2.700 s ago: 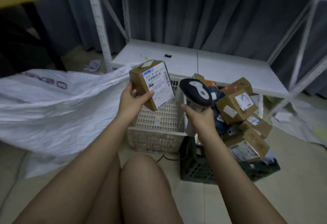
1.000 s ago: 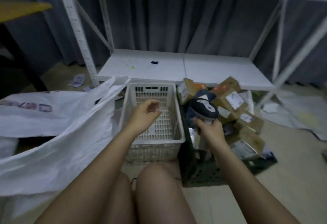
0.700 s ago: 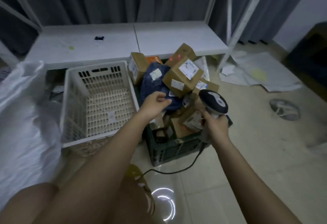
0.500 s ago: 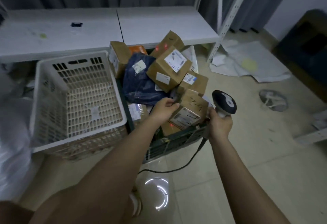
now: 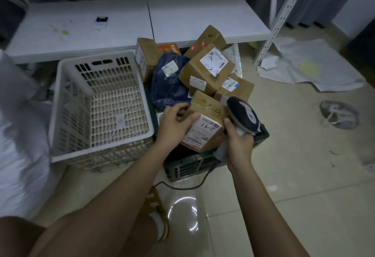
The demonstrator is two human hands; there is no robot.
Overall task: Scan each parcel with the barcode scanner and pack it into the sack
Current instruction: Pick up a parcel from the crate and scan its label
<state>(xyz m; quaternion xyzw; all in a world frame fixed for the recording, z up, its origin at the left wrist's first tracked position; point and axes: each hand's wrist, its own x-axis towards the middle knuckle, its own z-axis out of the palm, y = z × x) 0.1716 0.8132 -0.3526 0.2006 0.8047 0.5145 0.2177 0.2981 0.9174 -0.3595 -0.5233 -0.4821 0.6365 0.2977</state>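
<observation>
A dark green crate (image 5: 261, 137) holds several cardboard parcels and a dark blue soft parcel (image 5: 168, 86). My left hand (image 5: 174, 123) grips the near corner of a brown box (image 5: 207, 114) with handwriting on top and a white label on its side; the box still sits in the pile. My right hand (image 5: 239, 141) holds the barcode scanner (image 5: 243, 114) by its handle, its dark head just right of that box. The white sack (image 5: 18, 139) lies at the far left, blurred.
A white plastic basket (image 5: 101, 104) stands between sack and crate. A low white shelf (image 5: 142, 23) runs behind, with a rack post (image 5: 274, 25) at right. Loose white sheets (image 5: 304, 68) and a shoe (image 5: 338, 114) lie on the tiled floor. The scanner cable (image 5: 182, 185) trails below the crate.
The first labelled box has left my left hand. My view swung right from the sack to the crate. My left hand reached into the pile and took hold of another box; the scanner moved beside it.
</observation>
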